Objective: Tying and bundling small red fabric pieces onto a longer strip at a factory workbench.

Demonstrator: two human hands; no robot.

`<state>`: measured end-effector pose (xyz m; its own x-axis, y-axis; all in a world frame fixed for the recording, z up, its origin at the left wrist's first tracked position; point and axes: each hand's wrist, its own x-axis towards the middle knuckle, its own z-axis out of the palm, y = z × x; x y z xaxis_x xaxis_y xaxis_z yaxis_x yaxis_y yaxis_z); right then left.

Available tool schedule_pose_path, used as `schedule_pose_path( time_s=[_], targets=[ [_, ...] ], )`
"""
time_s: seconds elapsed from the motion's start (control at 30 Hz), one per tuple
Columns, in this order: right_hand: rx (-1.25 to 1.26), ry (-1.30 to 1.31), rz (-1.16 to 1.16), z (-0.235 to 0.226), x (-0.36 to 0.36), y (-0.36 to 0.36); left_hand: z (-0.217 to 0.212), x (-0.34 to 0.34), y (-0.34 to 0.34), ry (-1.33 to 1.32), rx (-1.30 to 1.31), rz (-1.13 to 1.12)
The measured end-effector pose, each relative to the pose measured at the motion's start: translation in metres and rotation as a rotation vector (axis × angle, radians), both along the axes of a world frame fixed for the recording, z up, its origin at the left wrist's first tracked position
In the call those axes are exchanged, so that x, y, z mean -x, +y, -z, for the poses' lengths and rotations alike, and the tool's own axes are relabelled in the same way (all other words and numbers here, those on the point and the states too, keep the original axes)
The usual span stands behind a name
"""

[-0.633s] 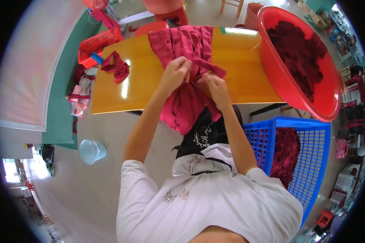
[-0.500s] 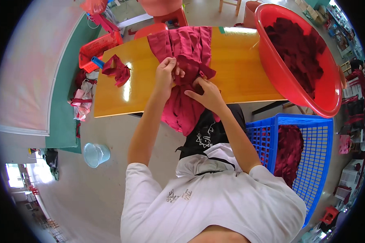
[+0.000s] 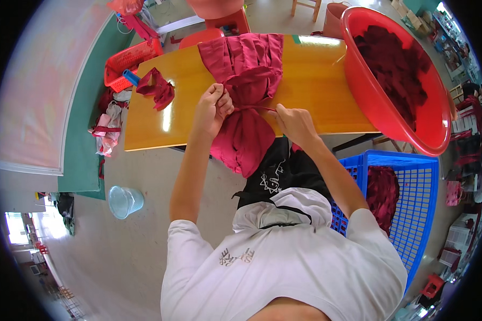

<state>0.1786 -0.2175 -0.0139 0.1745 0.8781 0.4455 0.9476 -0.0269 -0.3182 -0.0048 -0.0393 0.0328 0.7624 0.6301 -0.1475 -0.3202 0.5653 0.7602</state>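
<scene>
A bundle of dark red pleated fabric [image 3: 246,53] lies over the front edge of the yellow table [image 3: 316,101], its near part hanging toward my lap. A thin red tie [image 3: 260,108] cinches its middle and runs taut between my hands. My left hand [image 3: 213,109], closed at the bundle's left side, grips one end of the tie. On the right, my right hand [image 3: 295,124] pinches the other end between thumb and fingers. A loose red fabric loop stands up over the bundle just beyond the tie.
Red fabric strips [image 3: 158,90] and a blue tube [image 3: 130,77] lie at the table's left. A big red basin [image 3: 353,69] of dark red cloth stands at right. Below it sits a blue crate [image 3: 428,198] with red fabric. A pale bucket [image 3: 126,202] stands on the floor.
My right hand has drawn away to the right and my left slightly left and down. The tie between them is now stretched tight, narrowing the bundle's middle.
</scene>
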Motion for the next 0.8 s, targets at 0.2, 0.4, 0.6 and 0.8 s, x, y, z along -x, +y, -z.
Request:
schedule_pose_path(
  time_s=[0.2, 0.4, 0.6, 0.8],
  targets=[
    [-0.001, -0.13, -0.051, -0.01, -0.024, 0.002, 0.004, -0.016, -0.018, 0.093, -0.255, -0.144],
    [0.099, -0.126, -0.048, -0.005, -0.029, -0.002, 0.01, -0.02, -0.023, 0.151, -0.305, -0.278],
    [0.062, 0.006, 0.008, -0.001, -0.024, -0.008, -0.002, -0.03, -0.018, 0.269, -0.329, -0.307],
    [-0.008, 0.305, -0.037, 0.002, -0.032, -0.005, 0.0, -0.077, -0.04, 0.44, -1.053, -0.109]
  ],
)
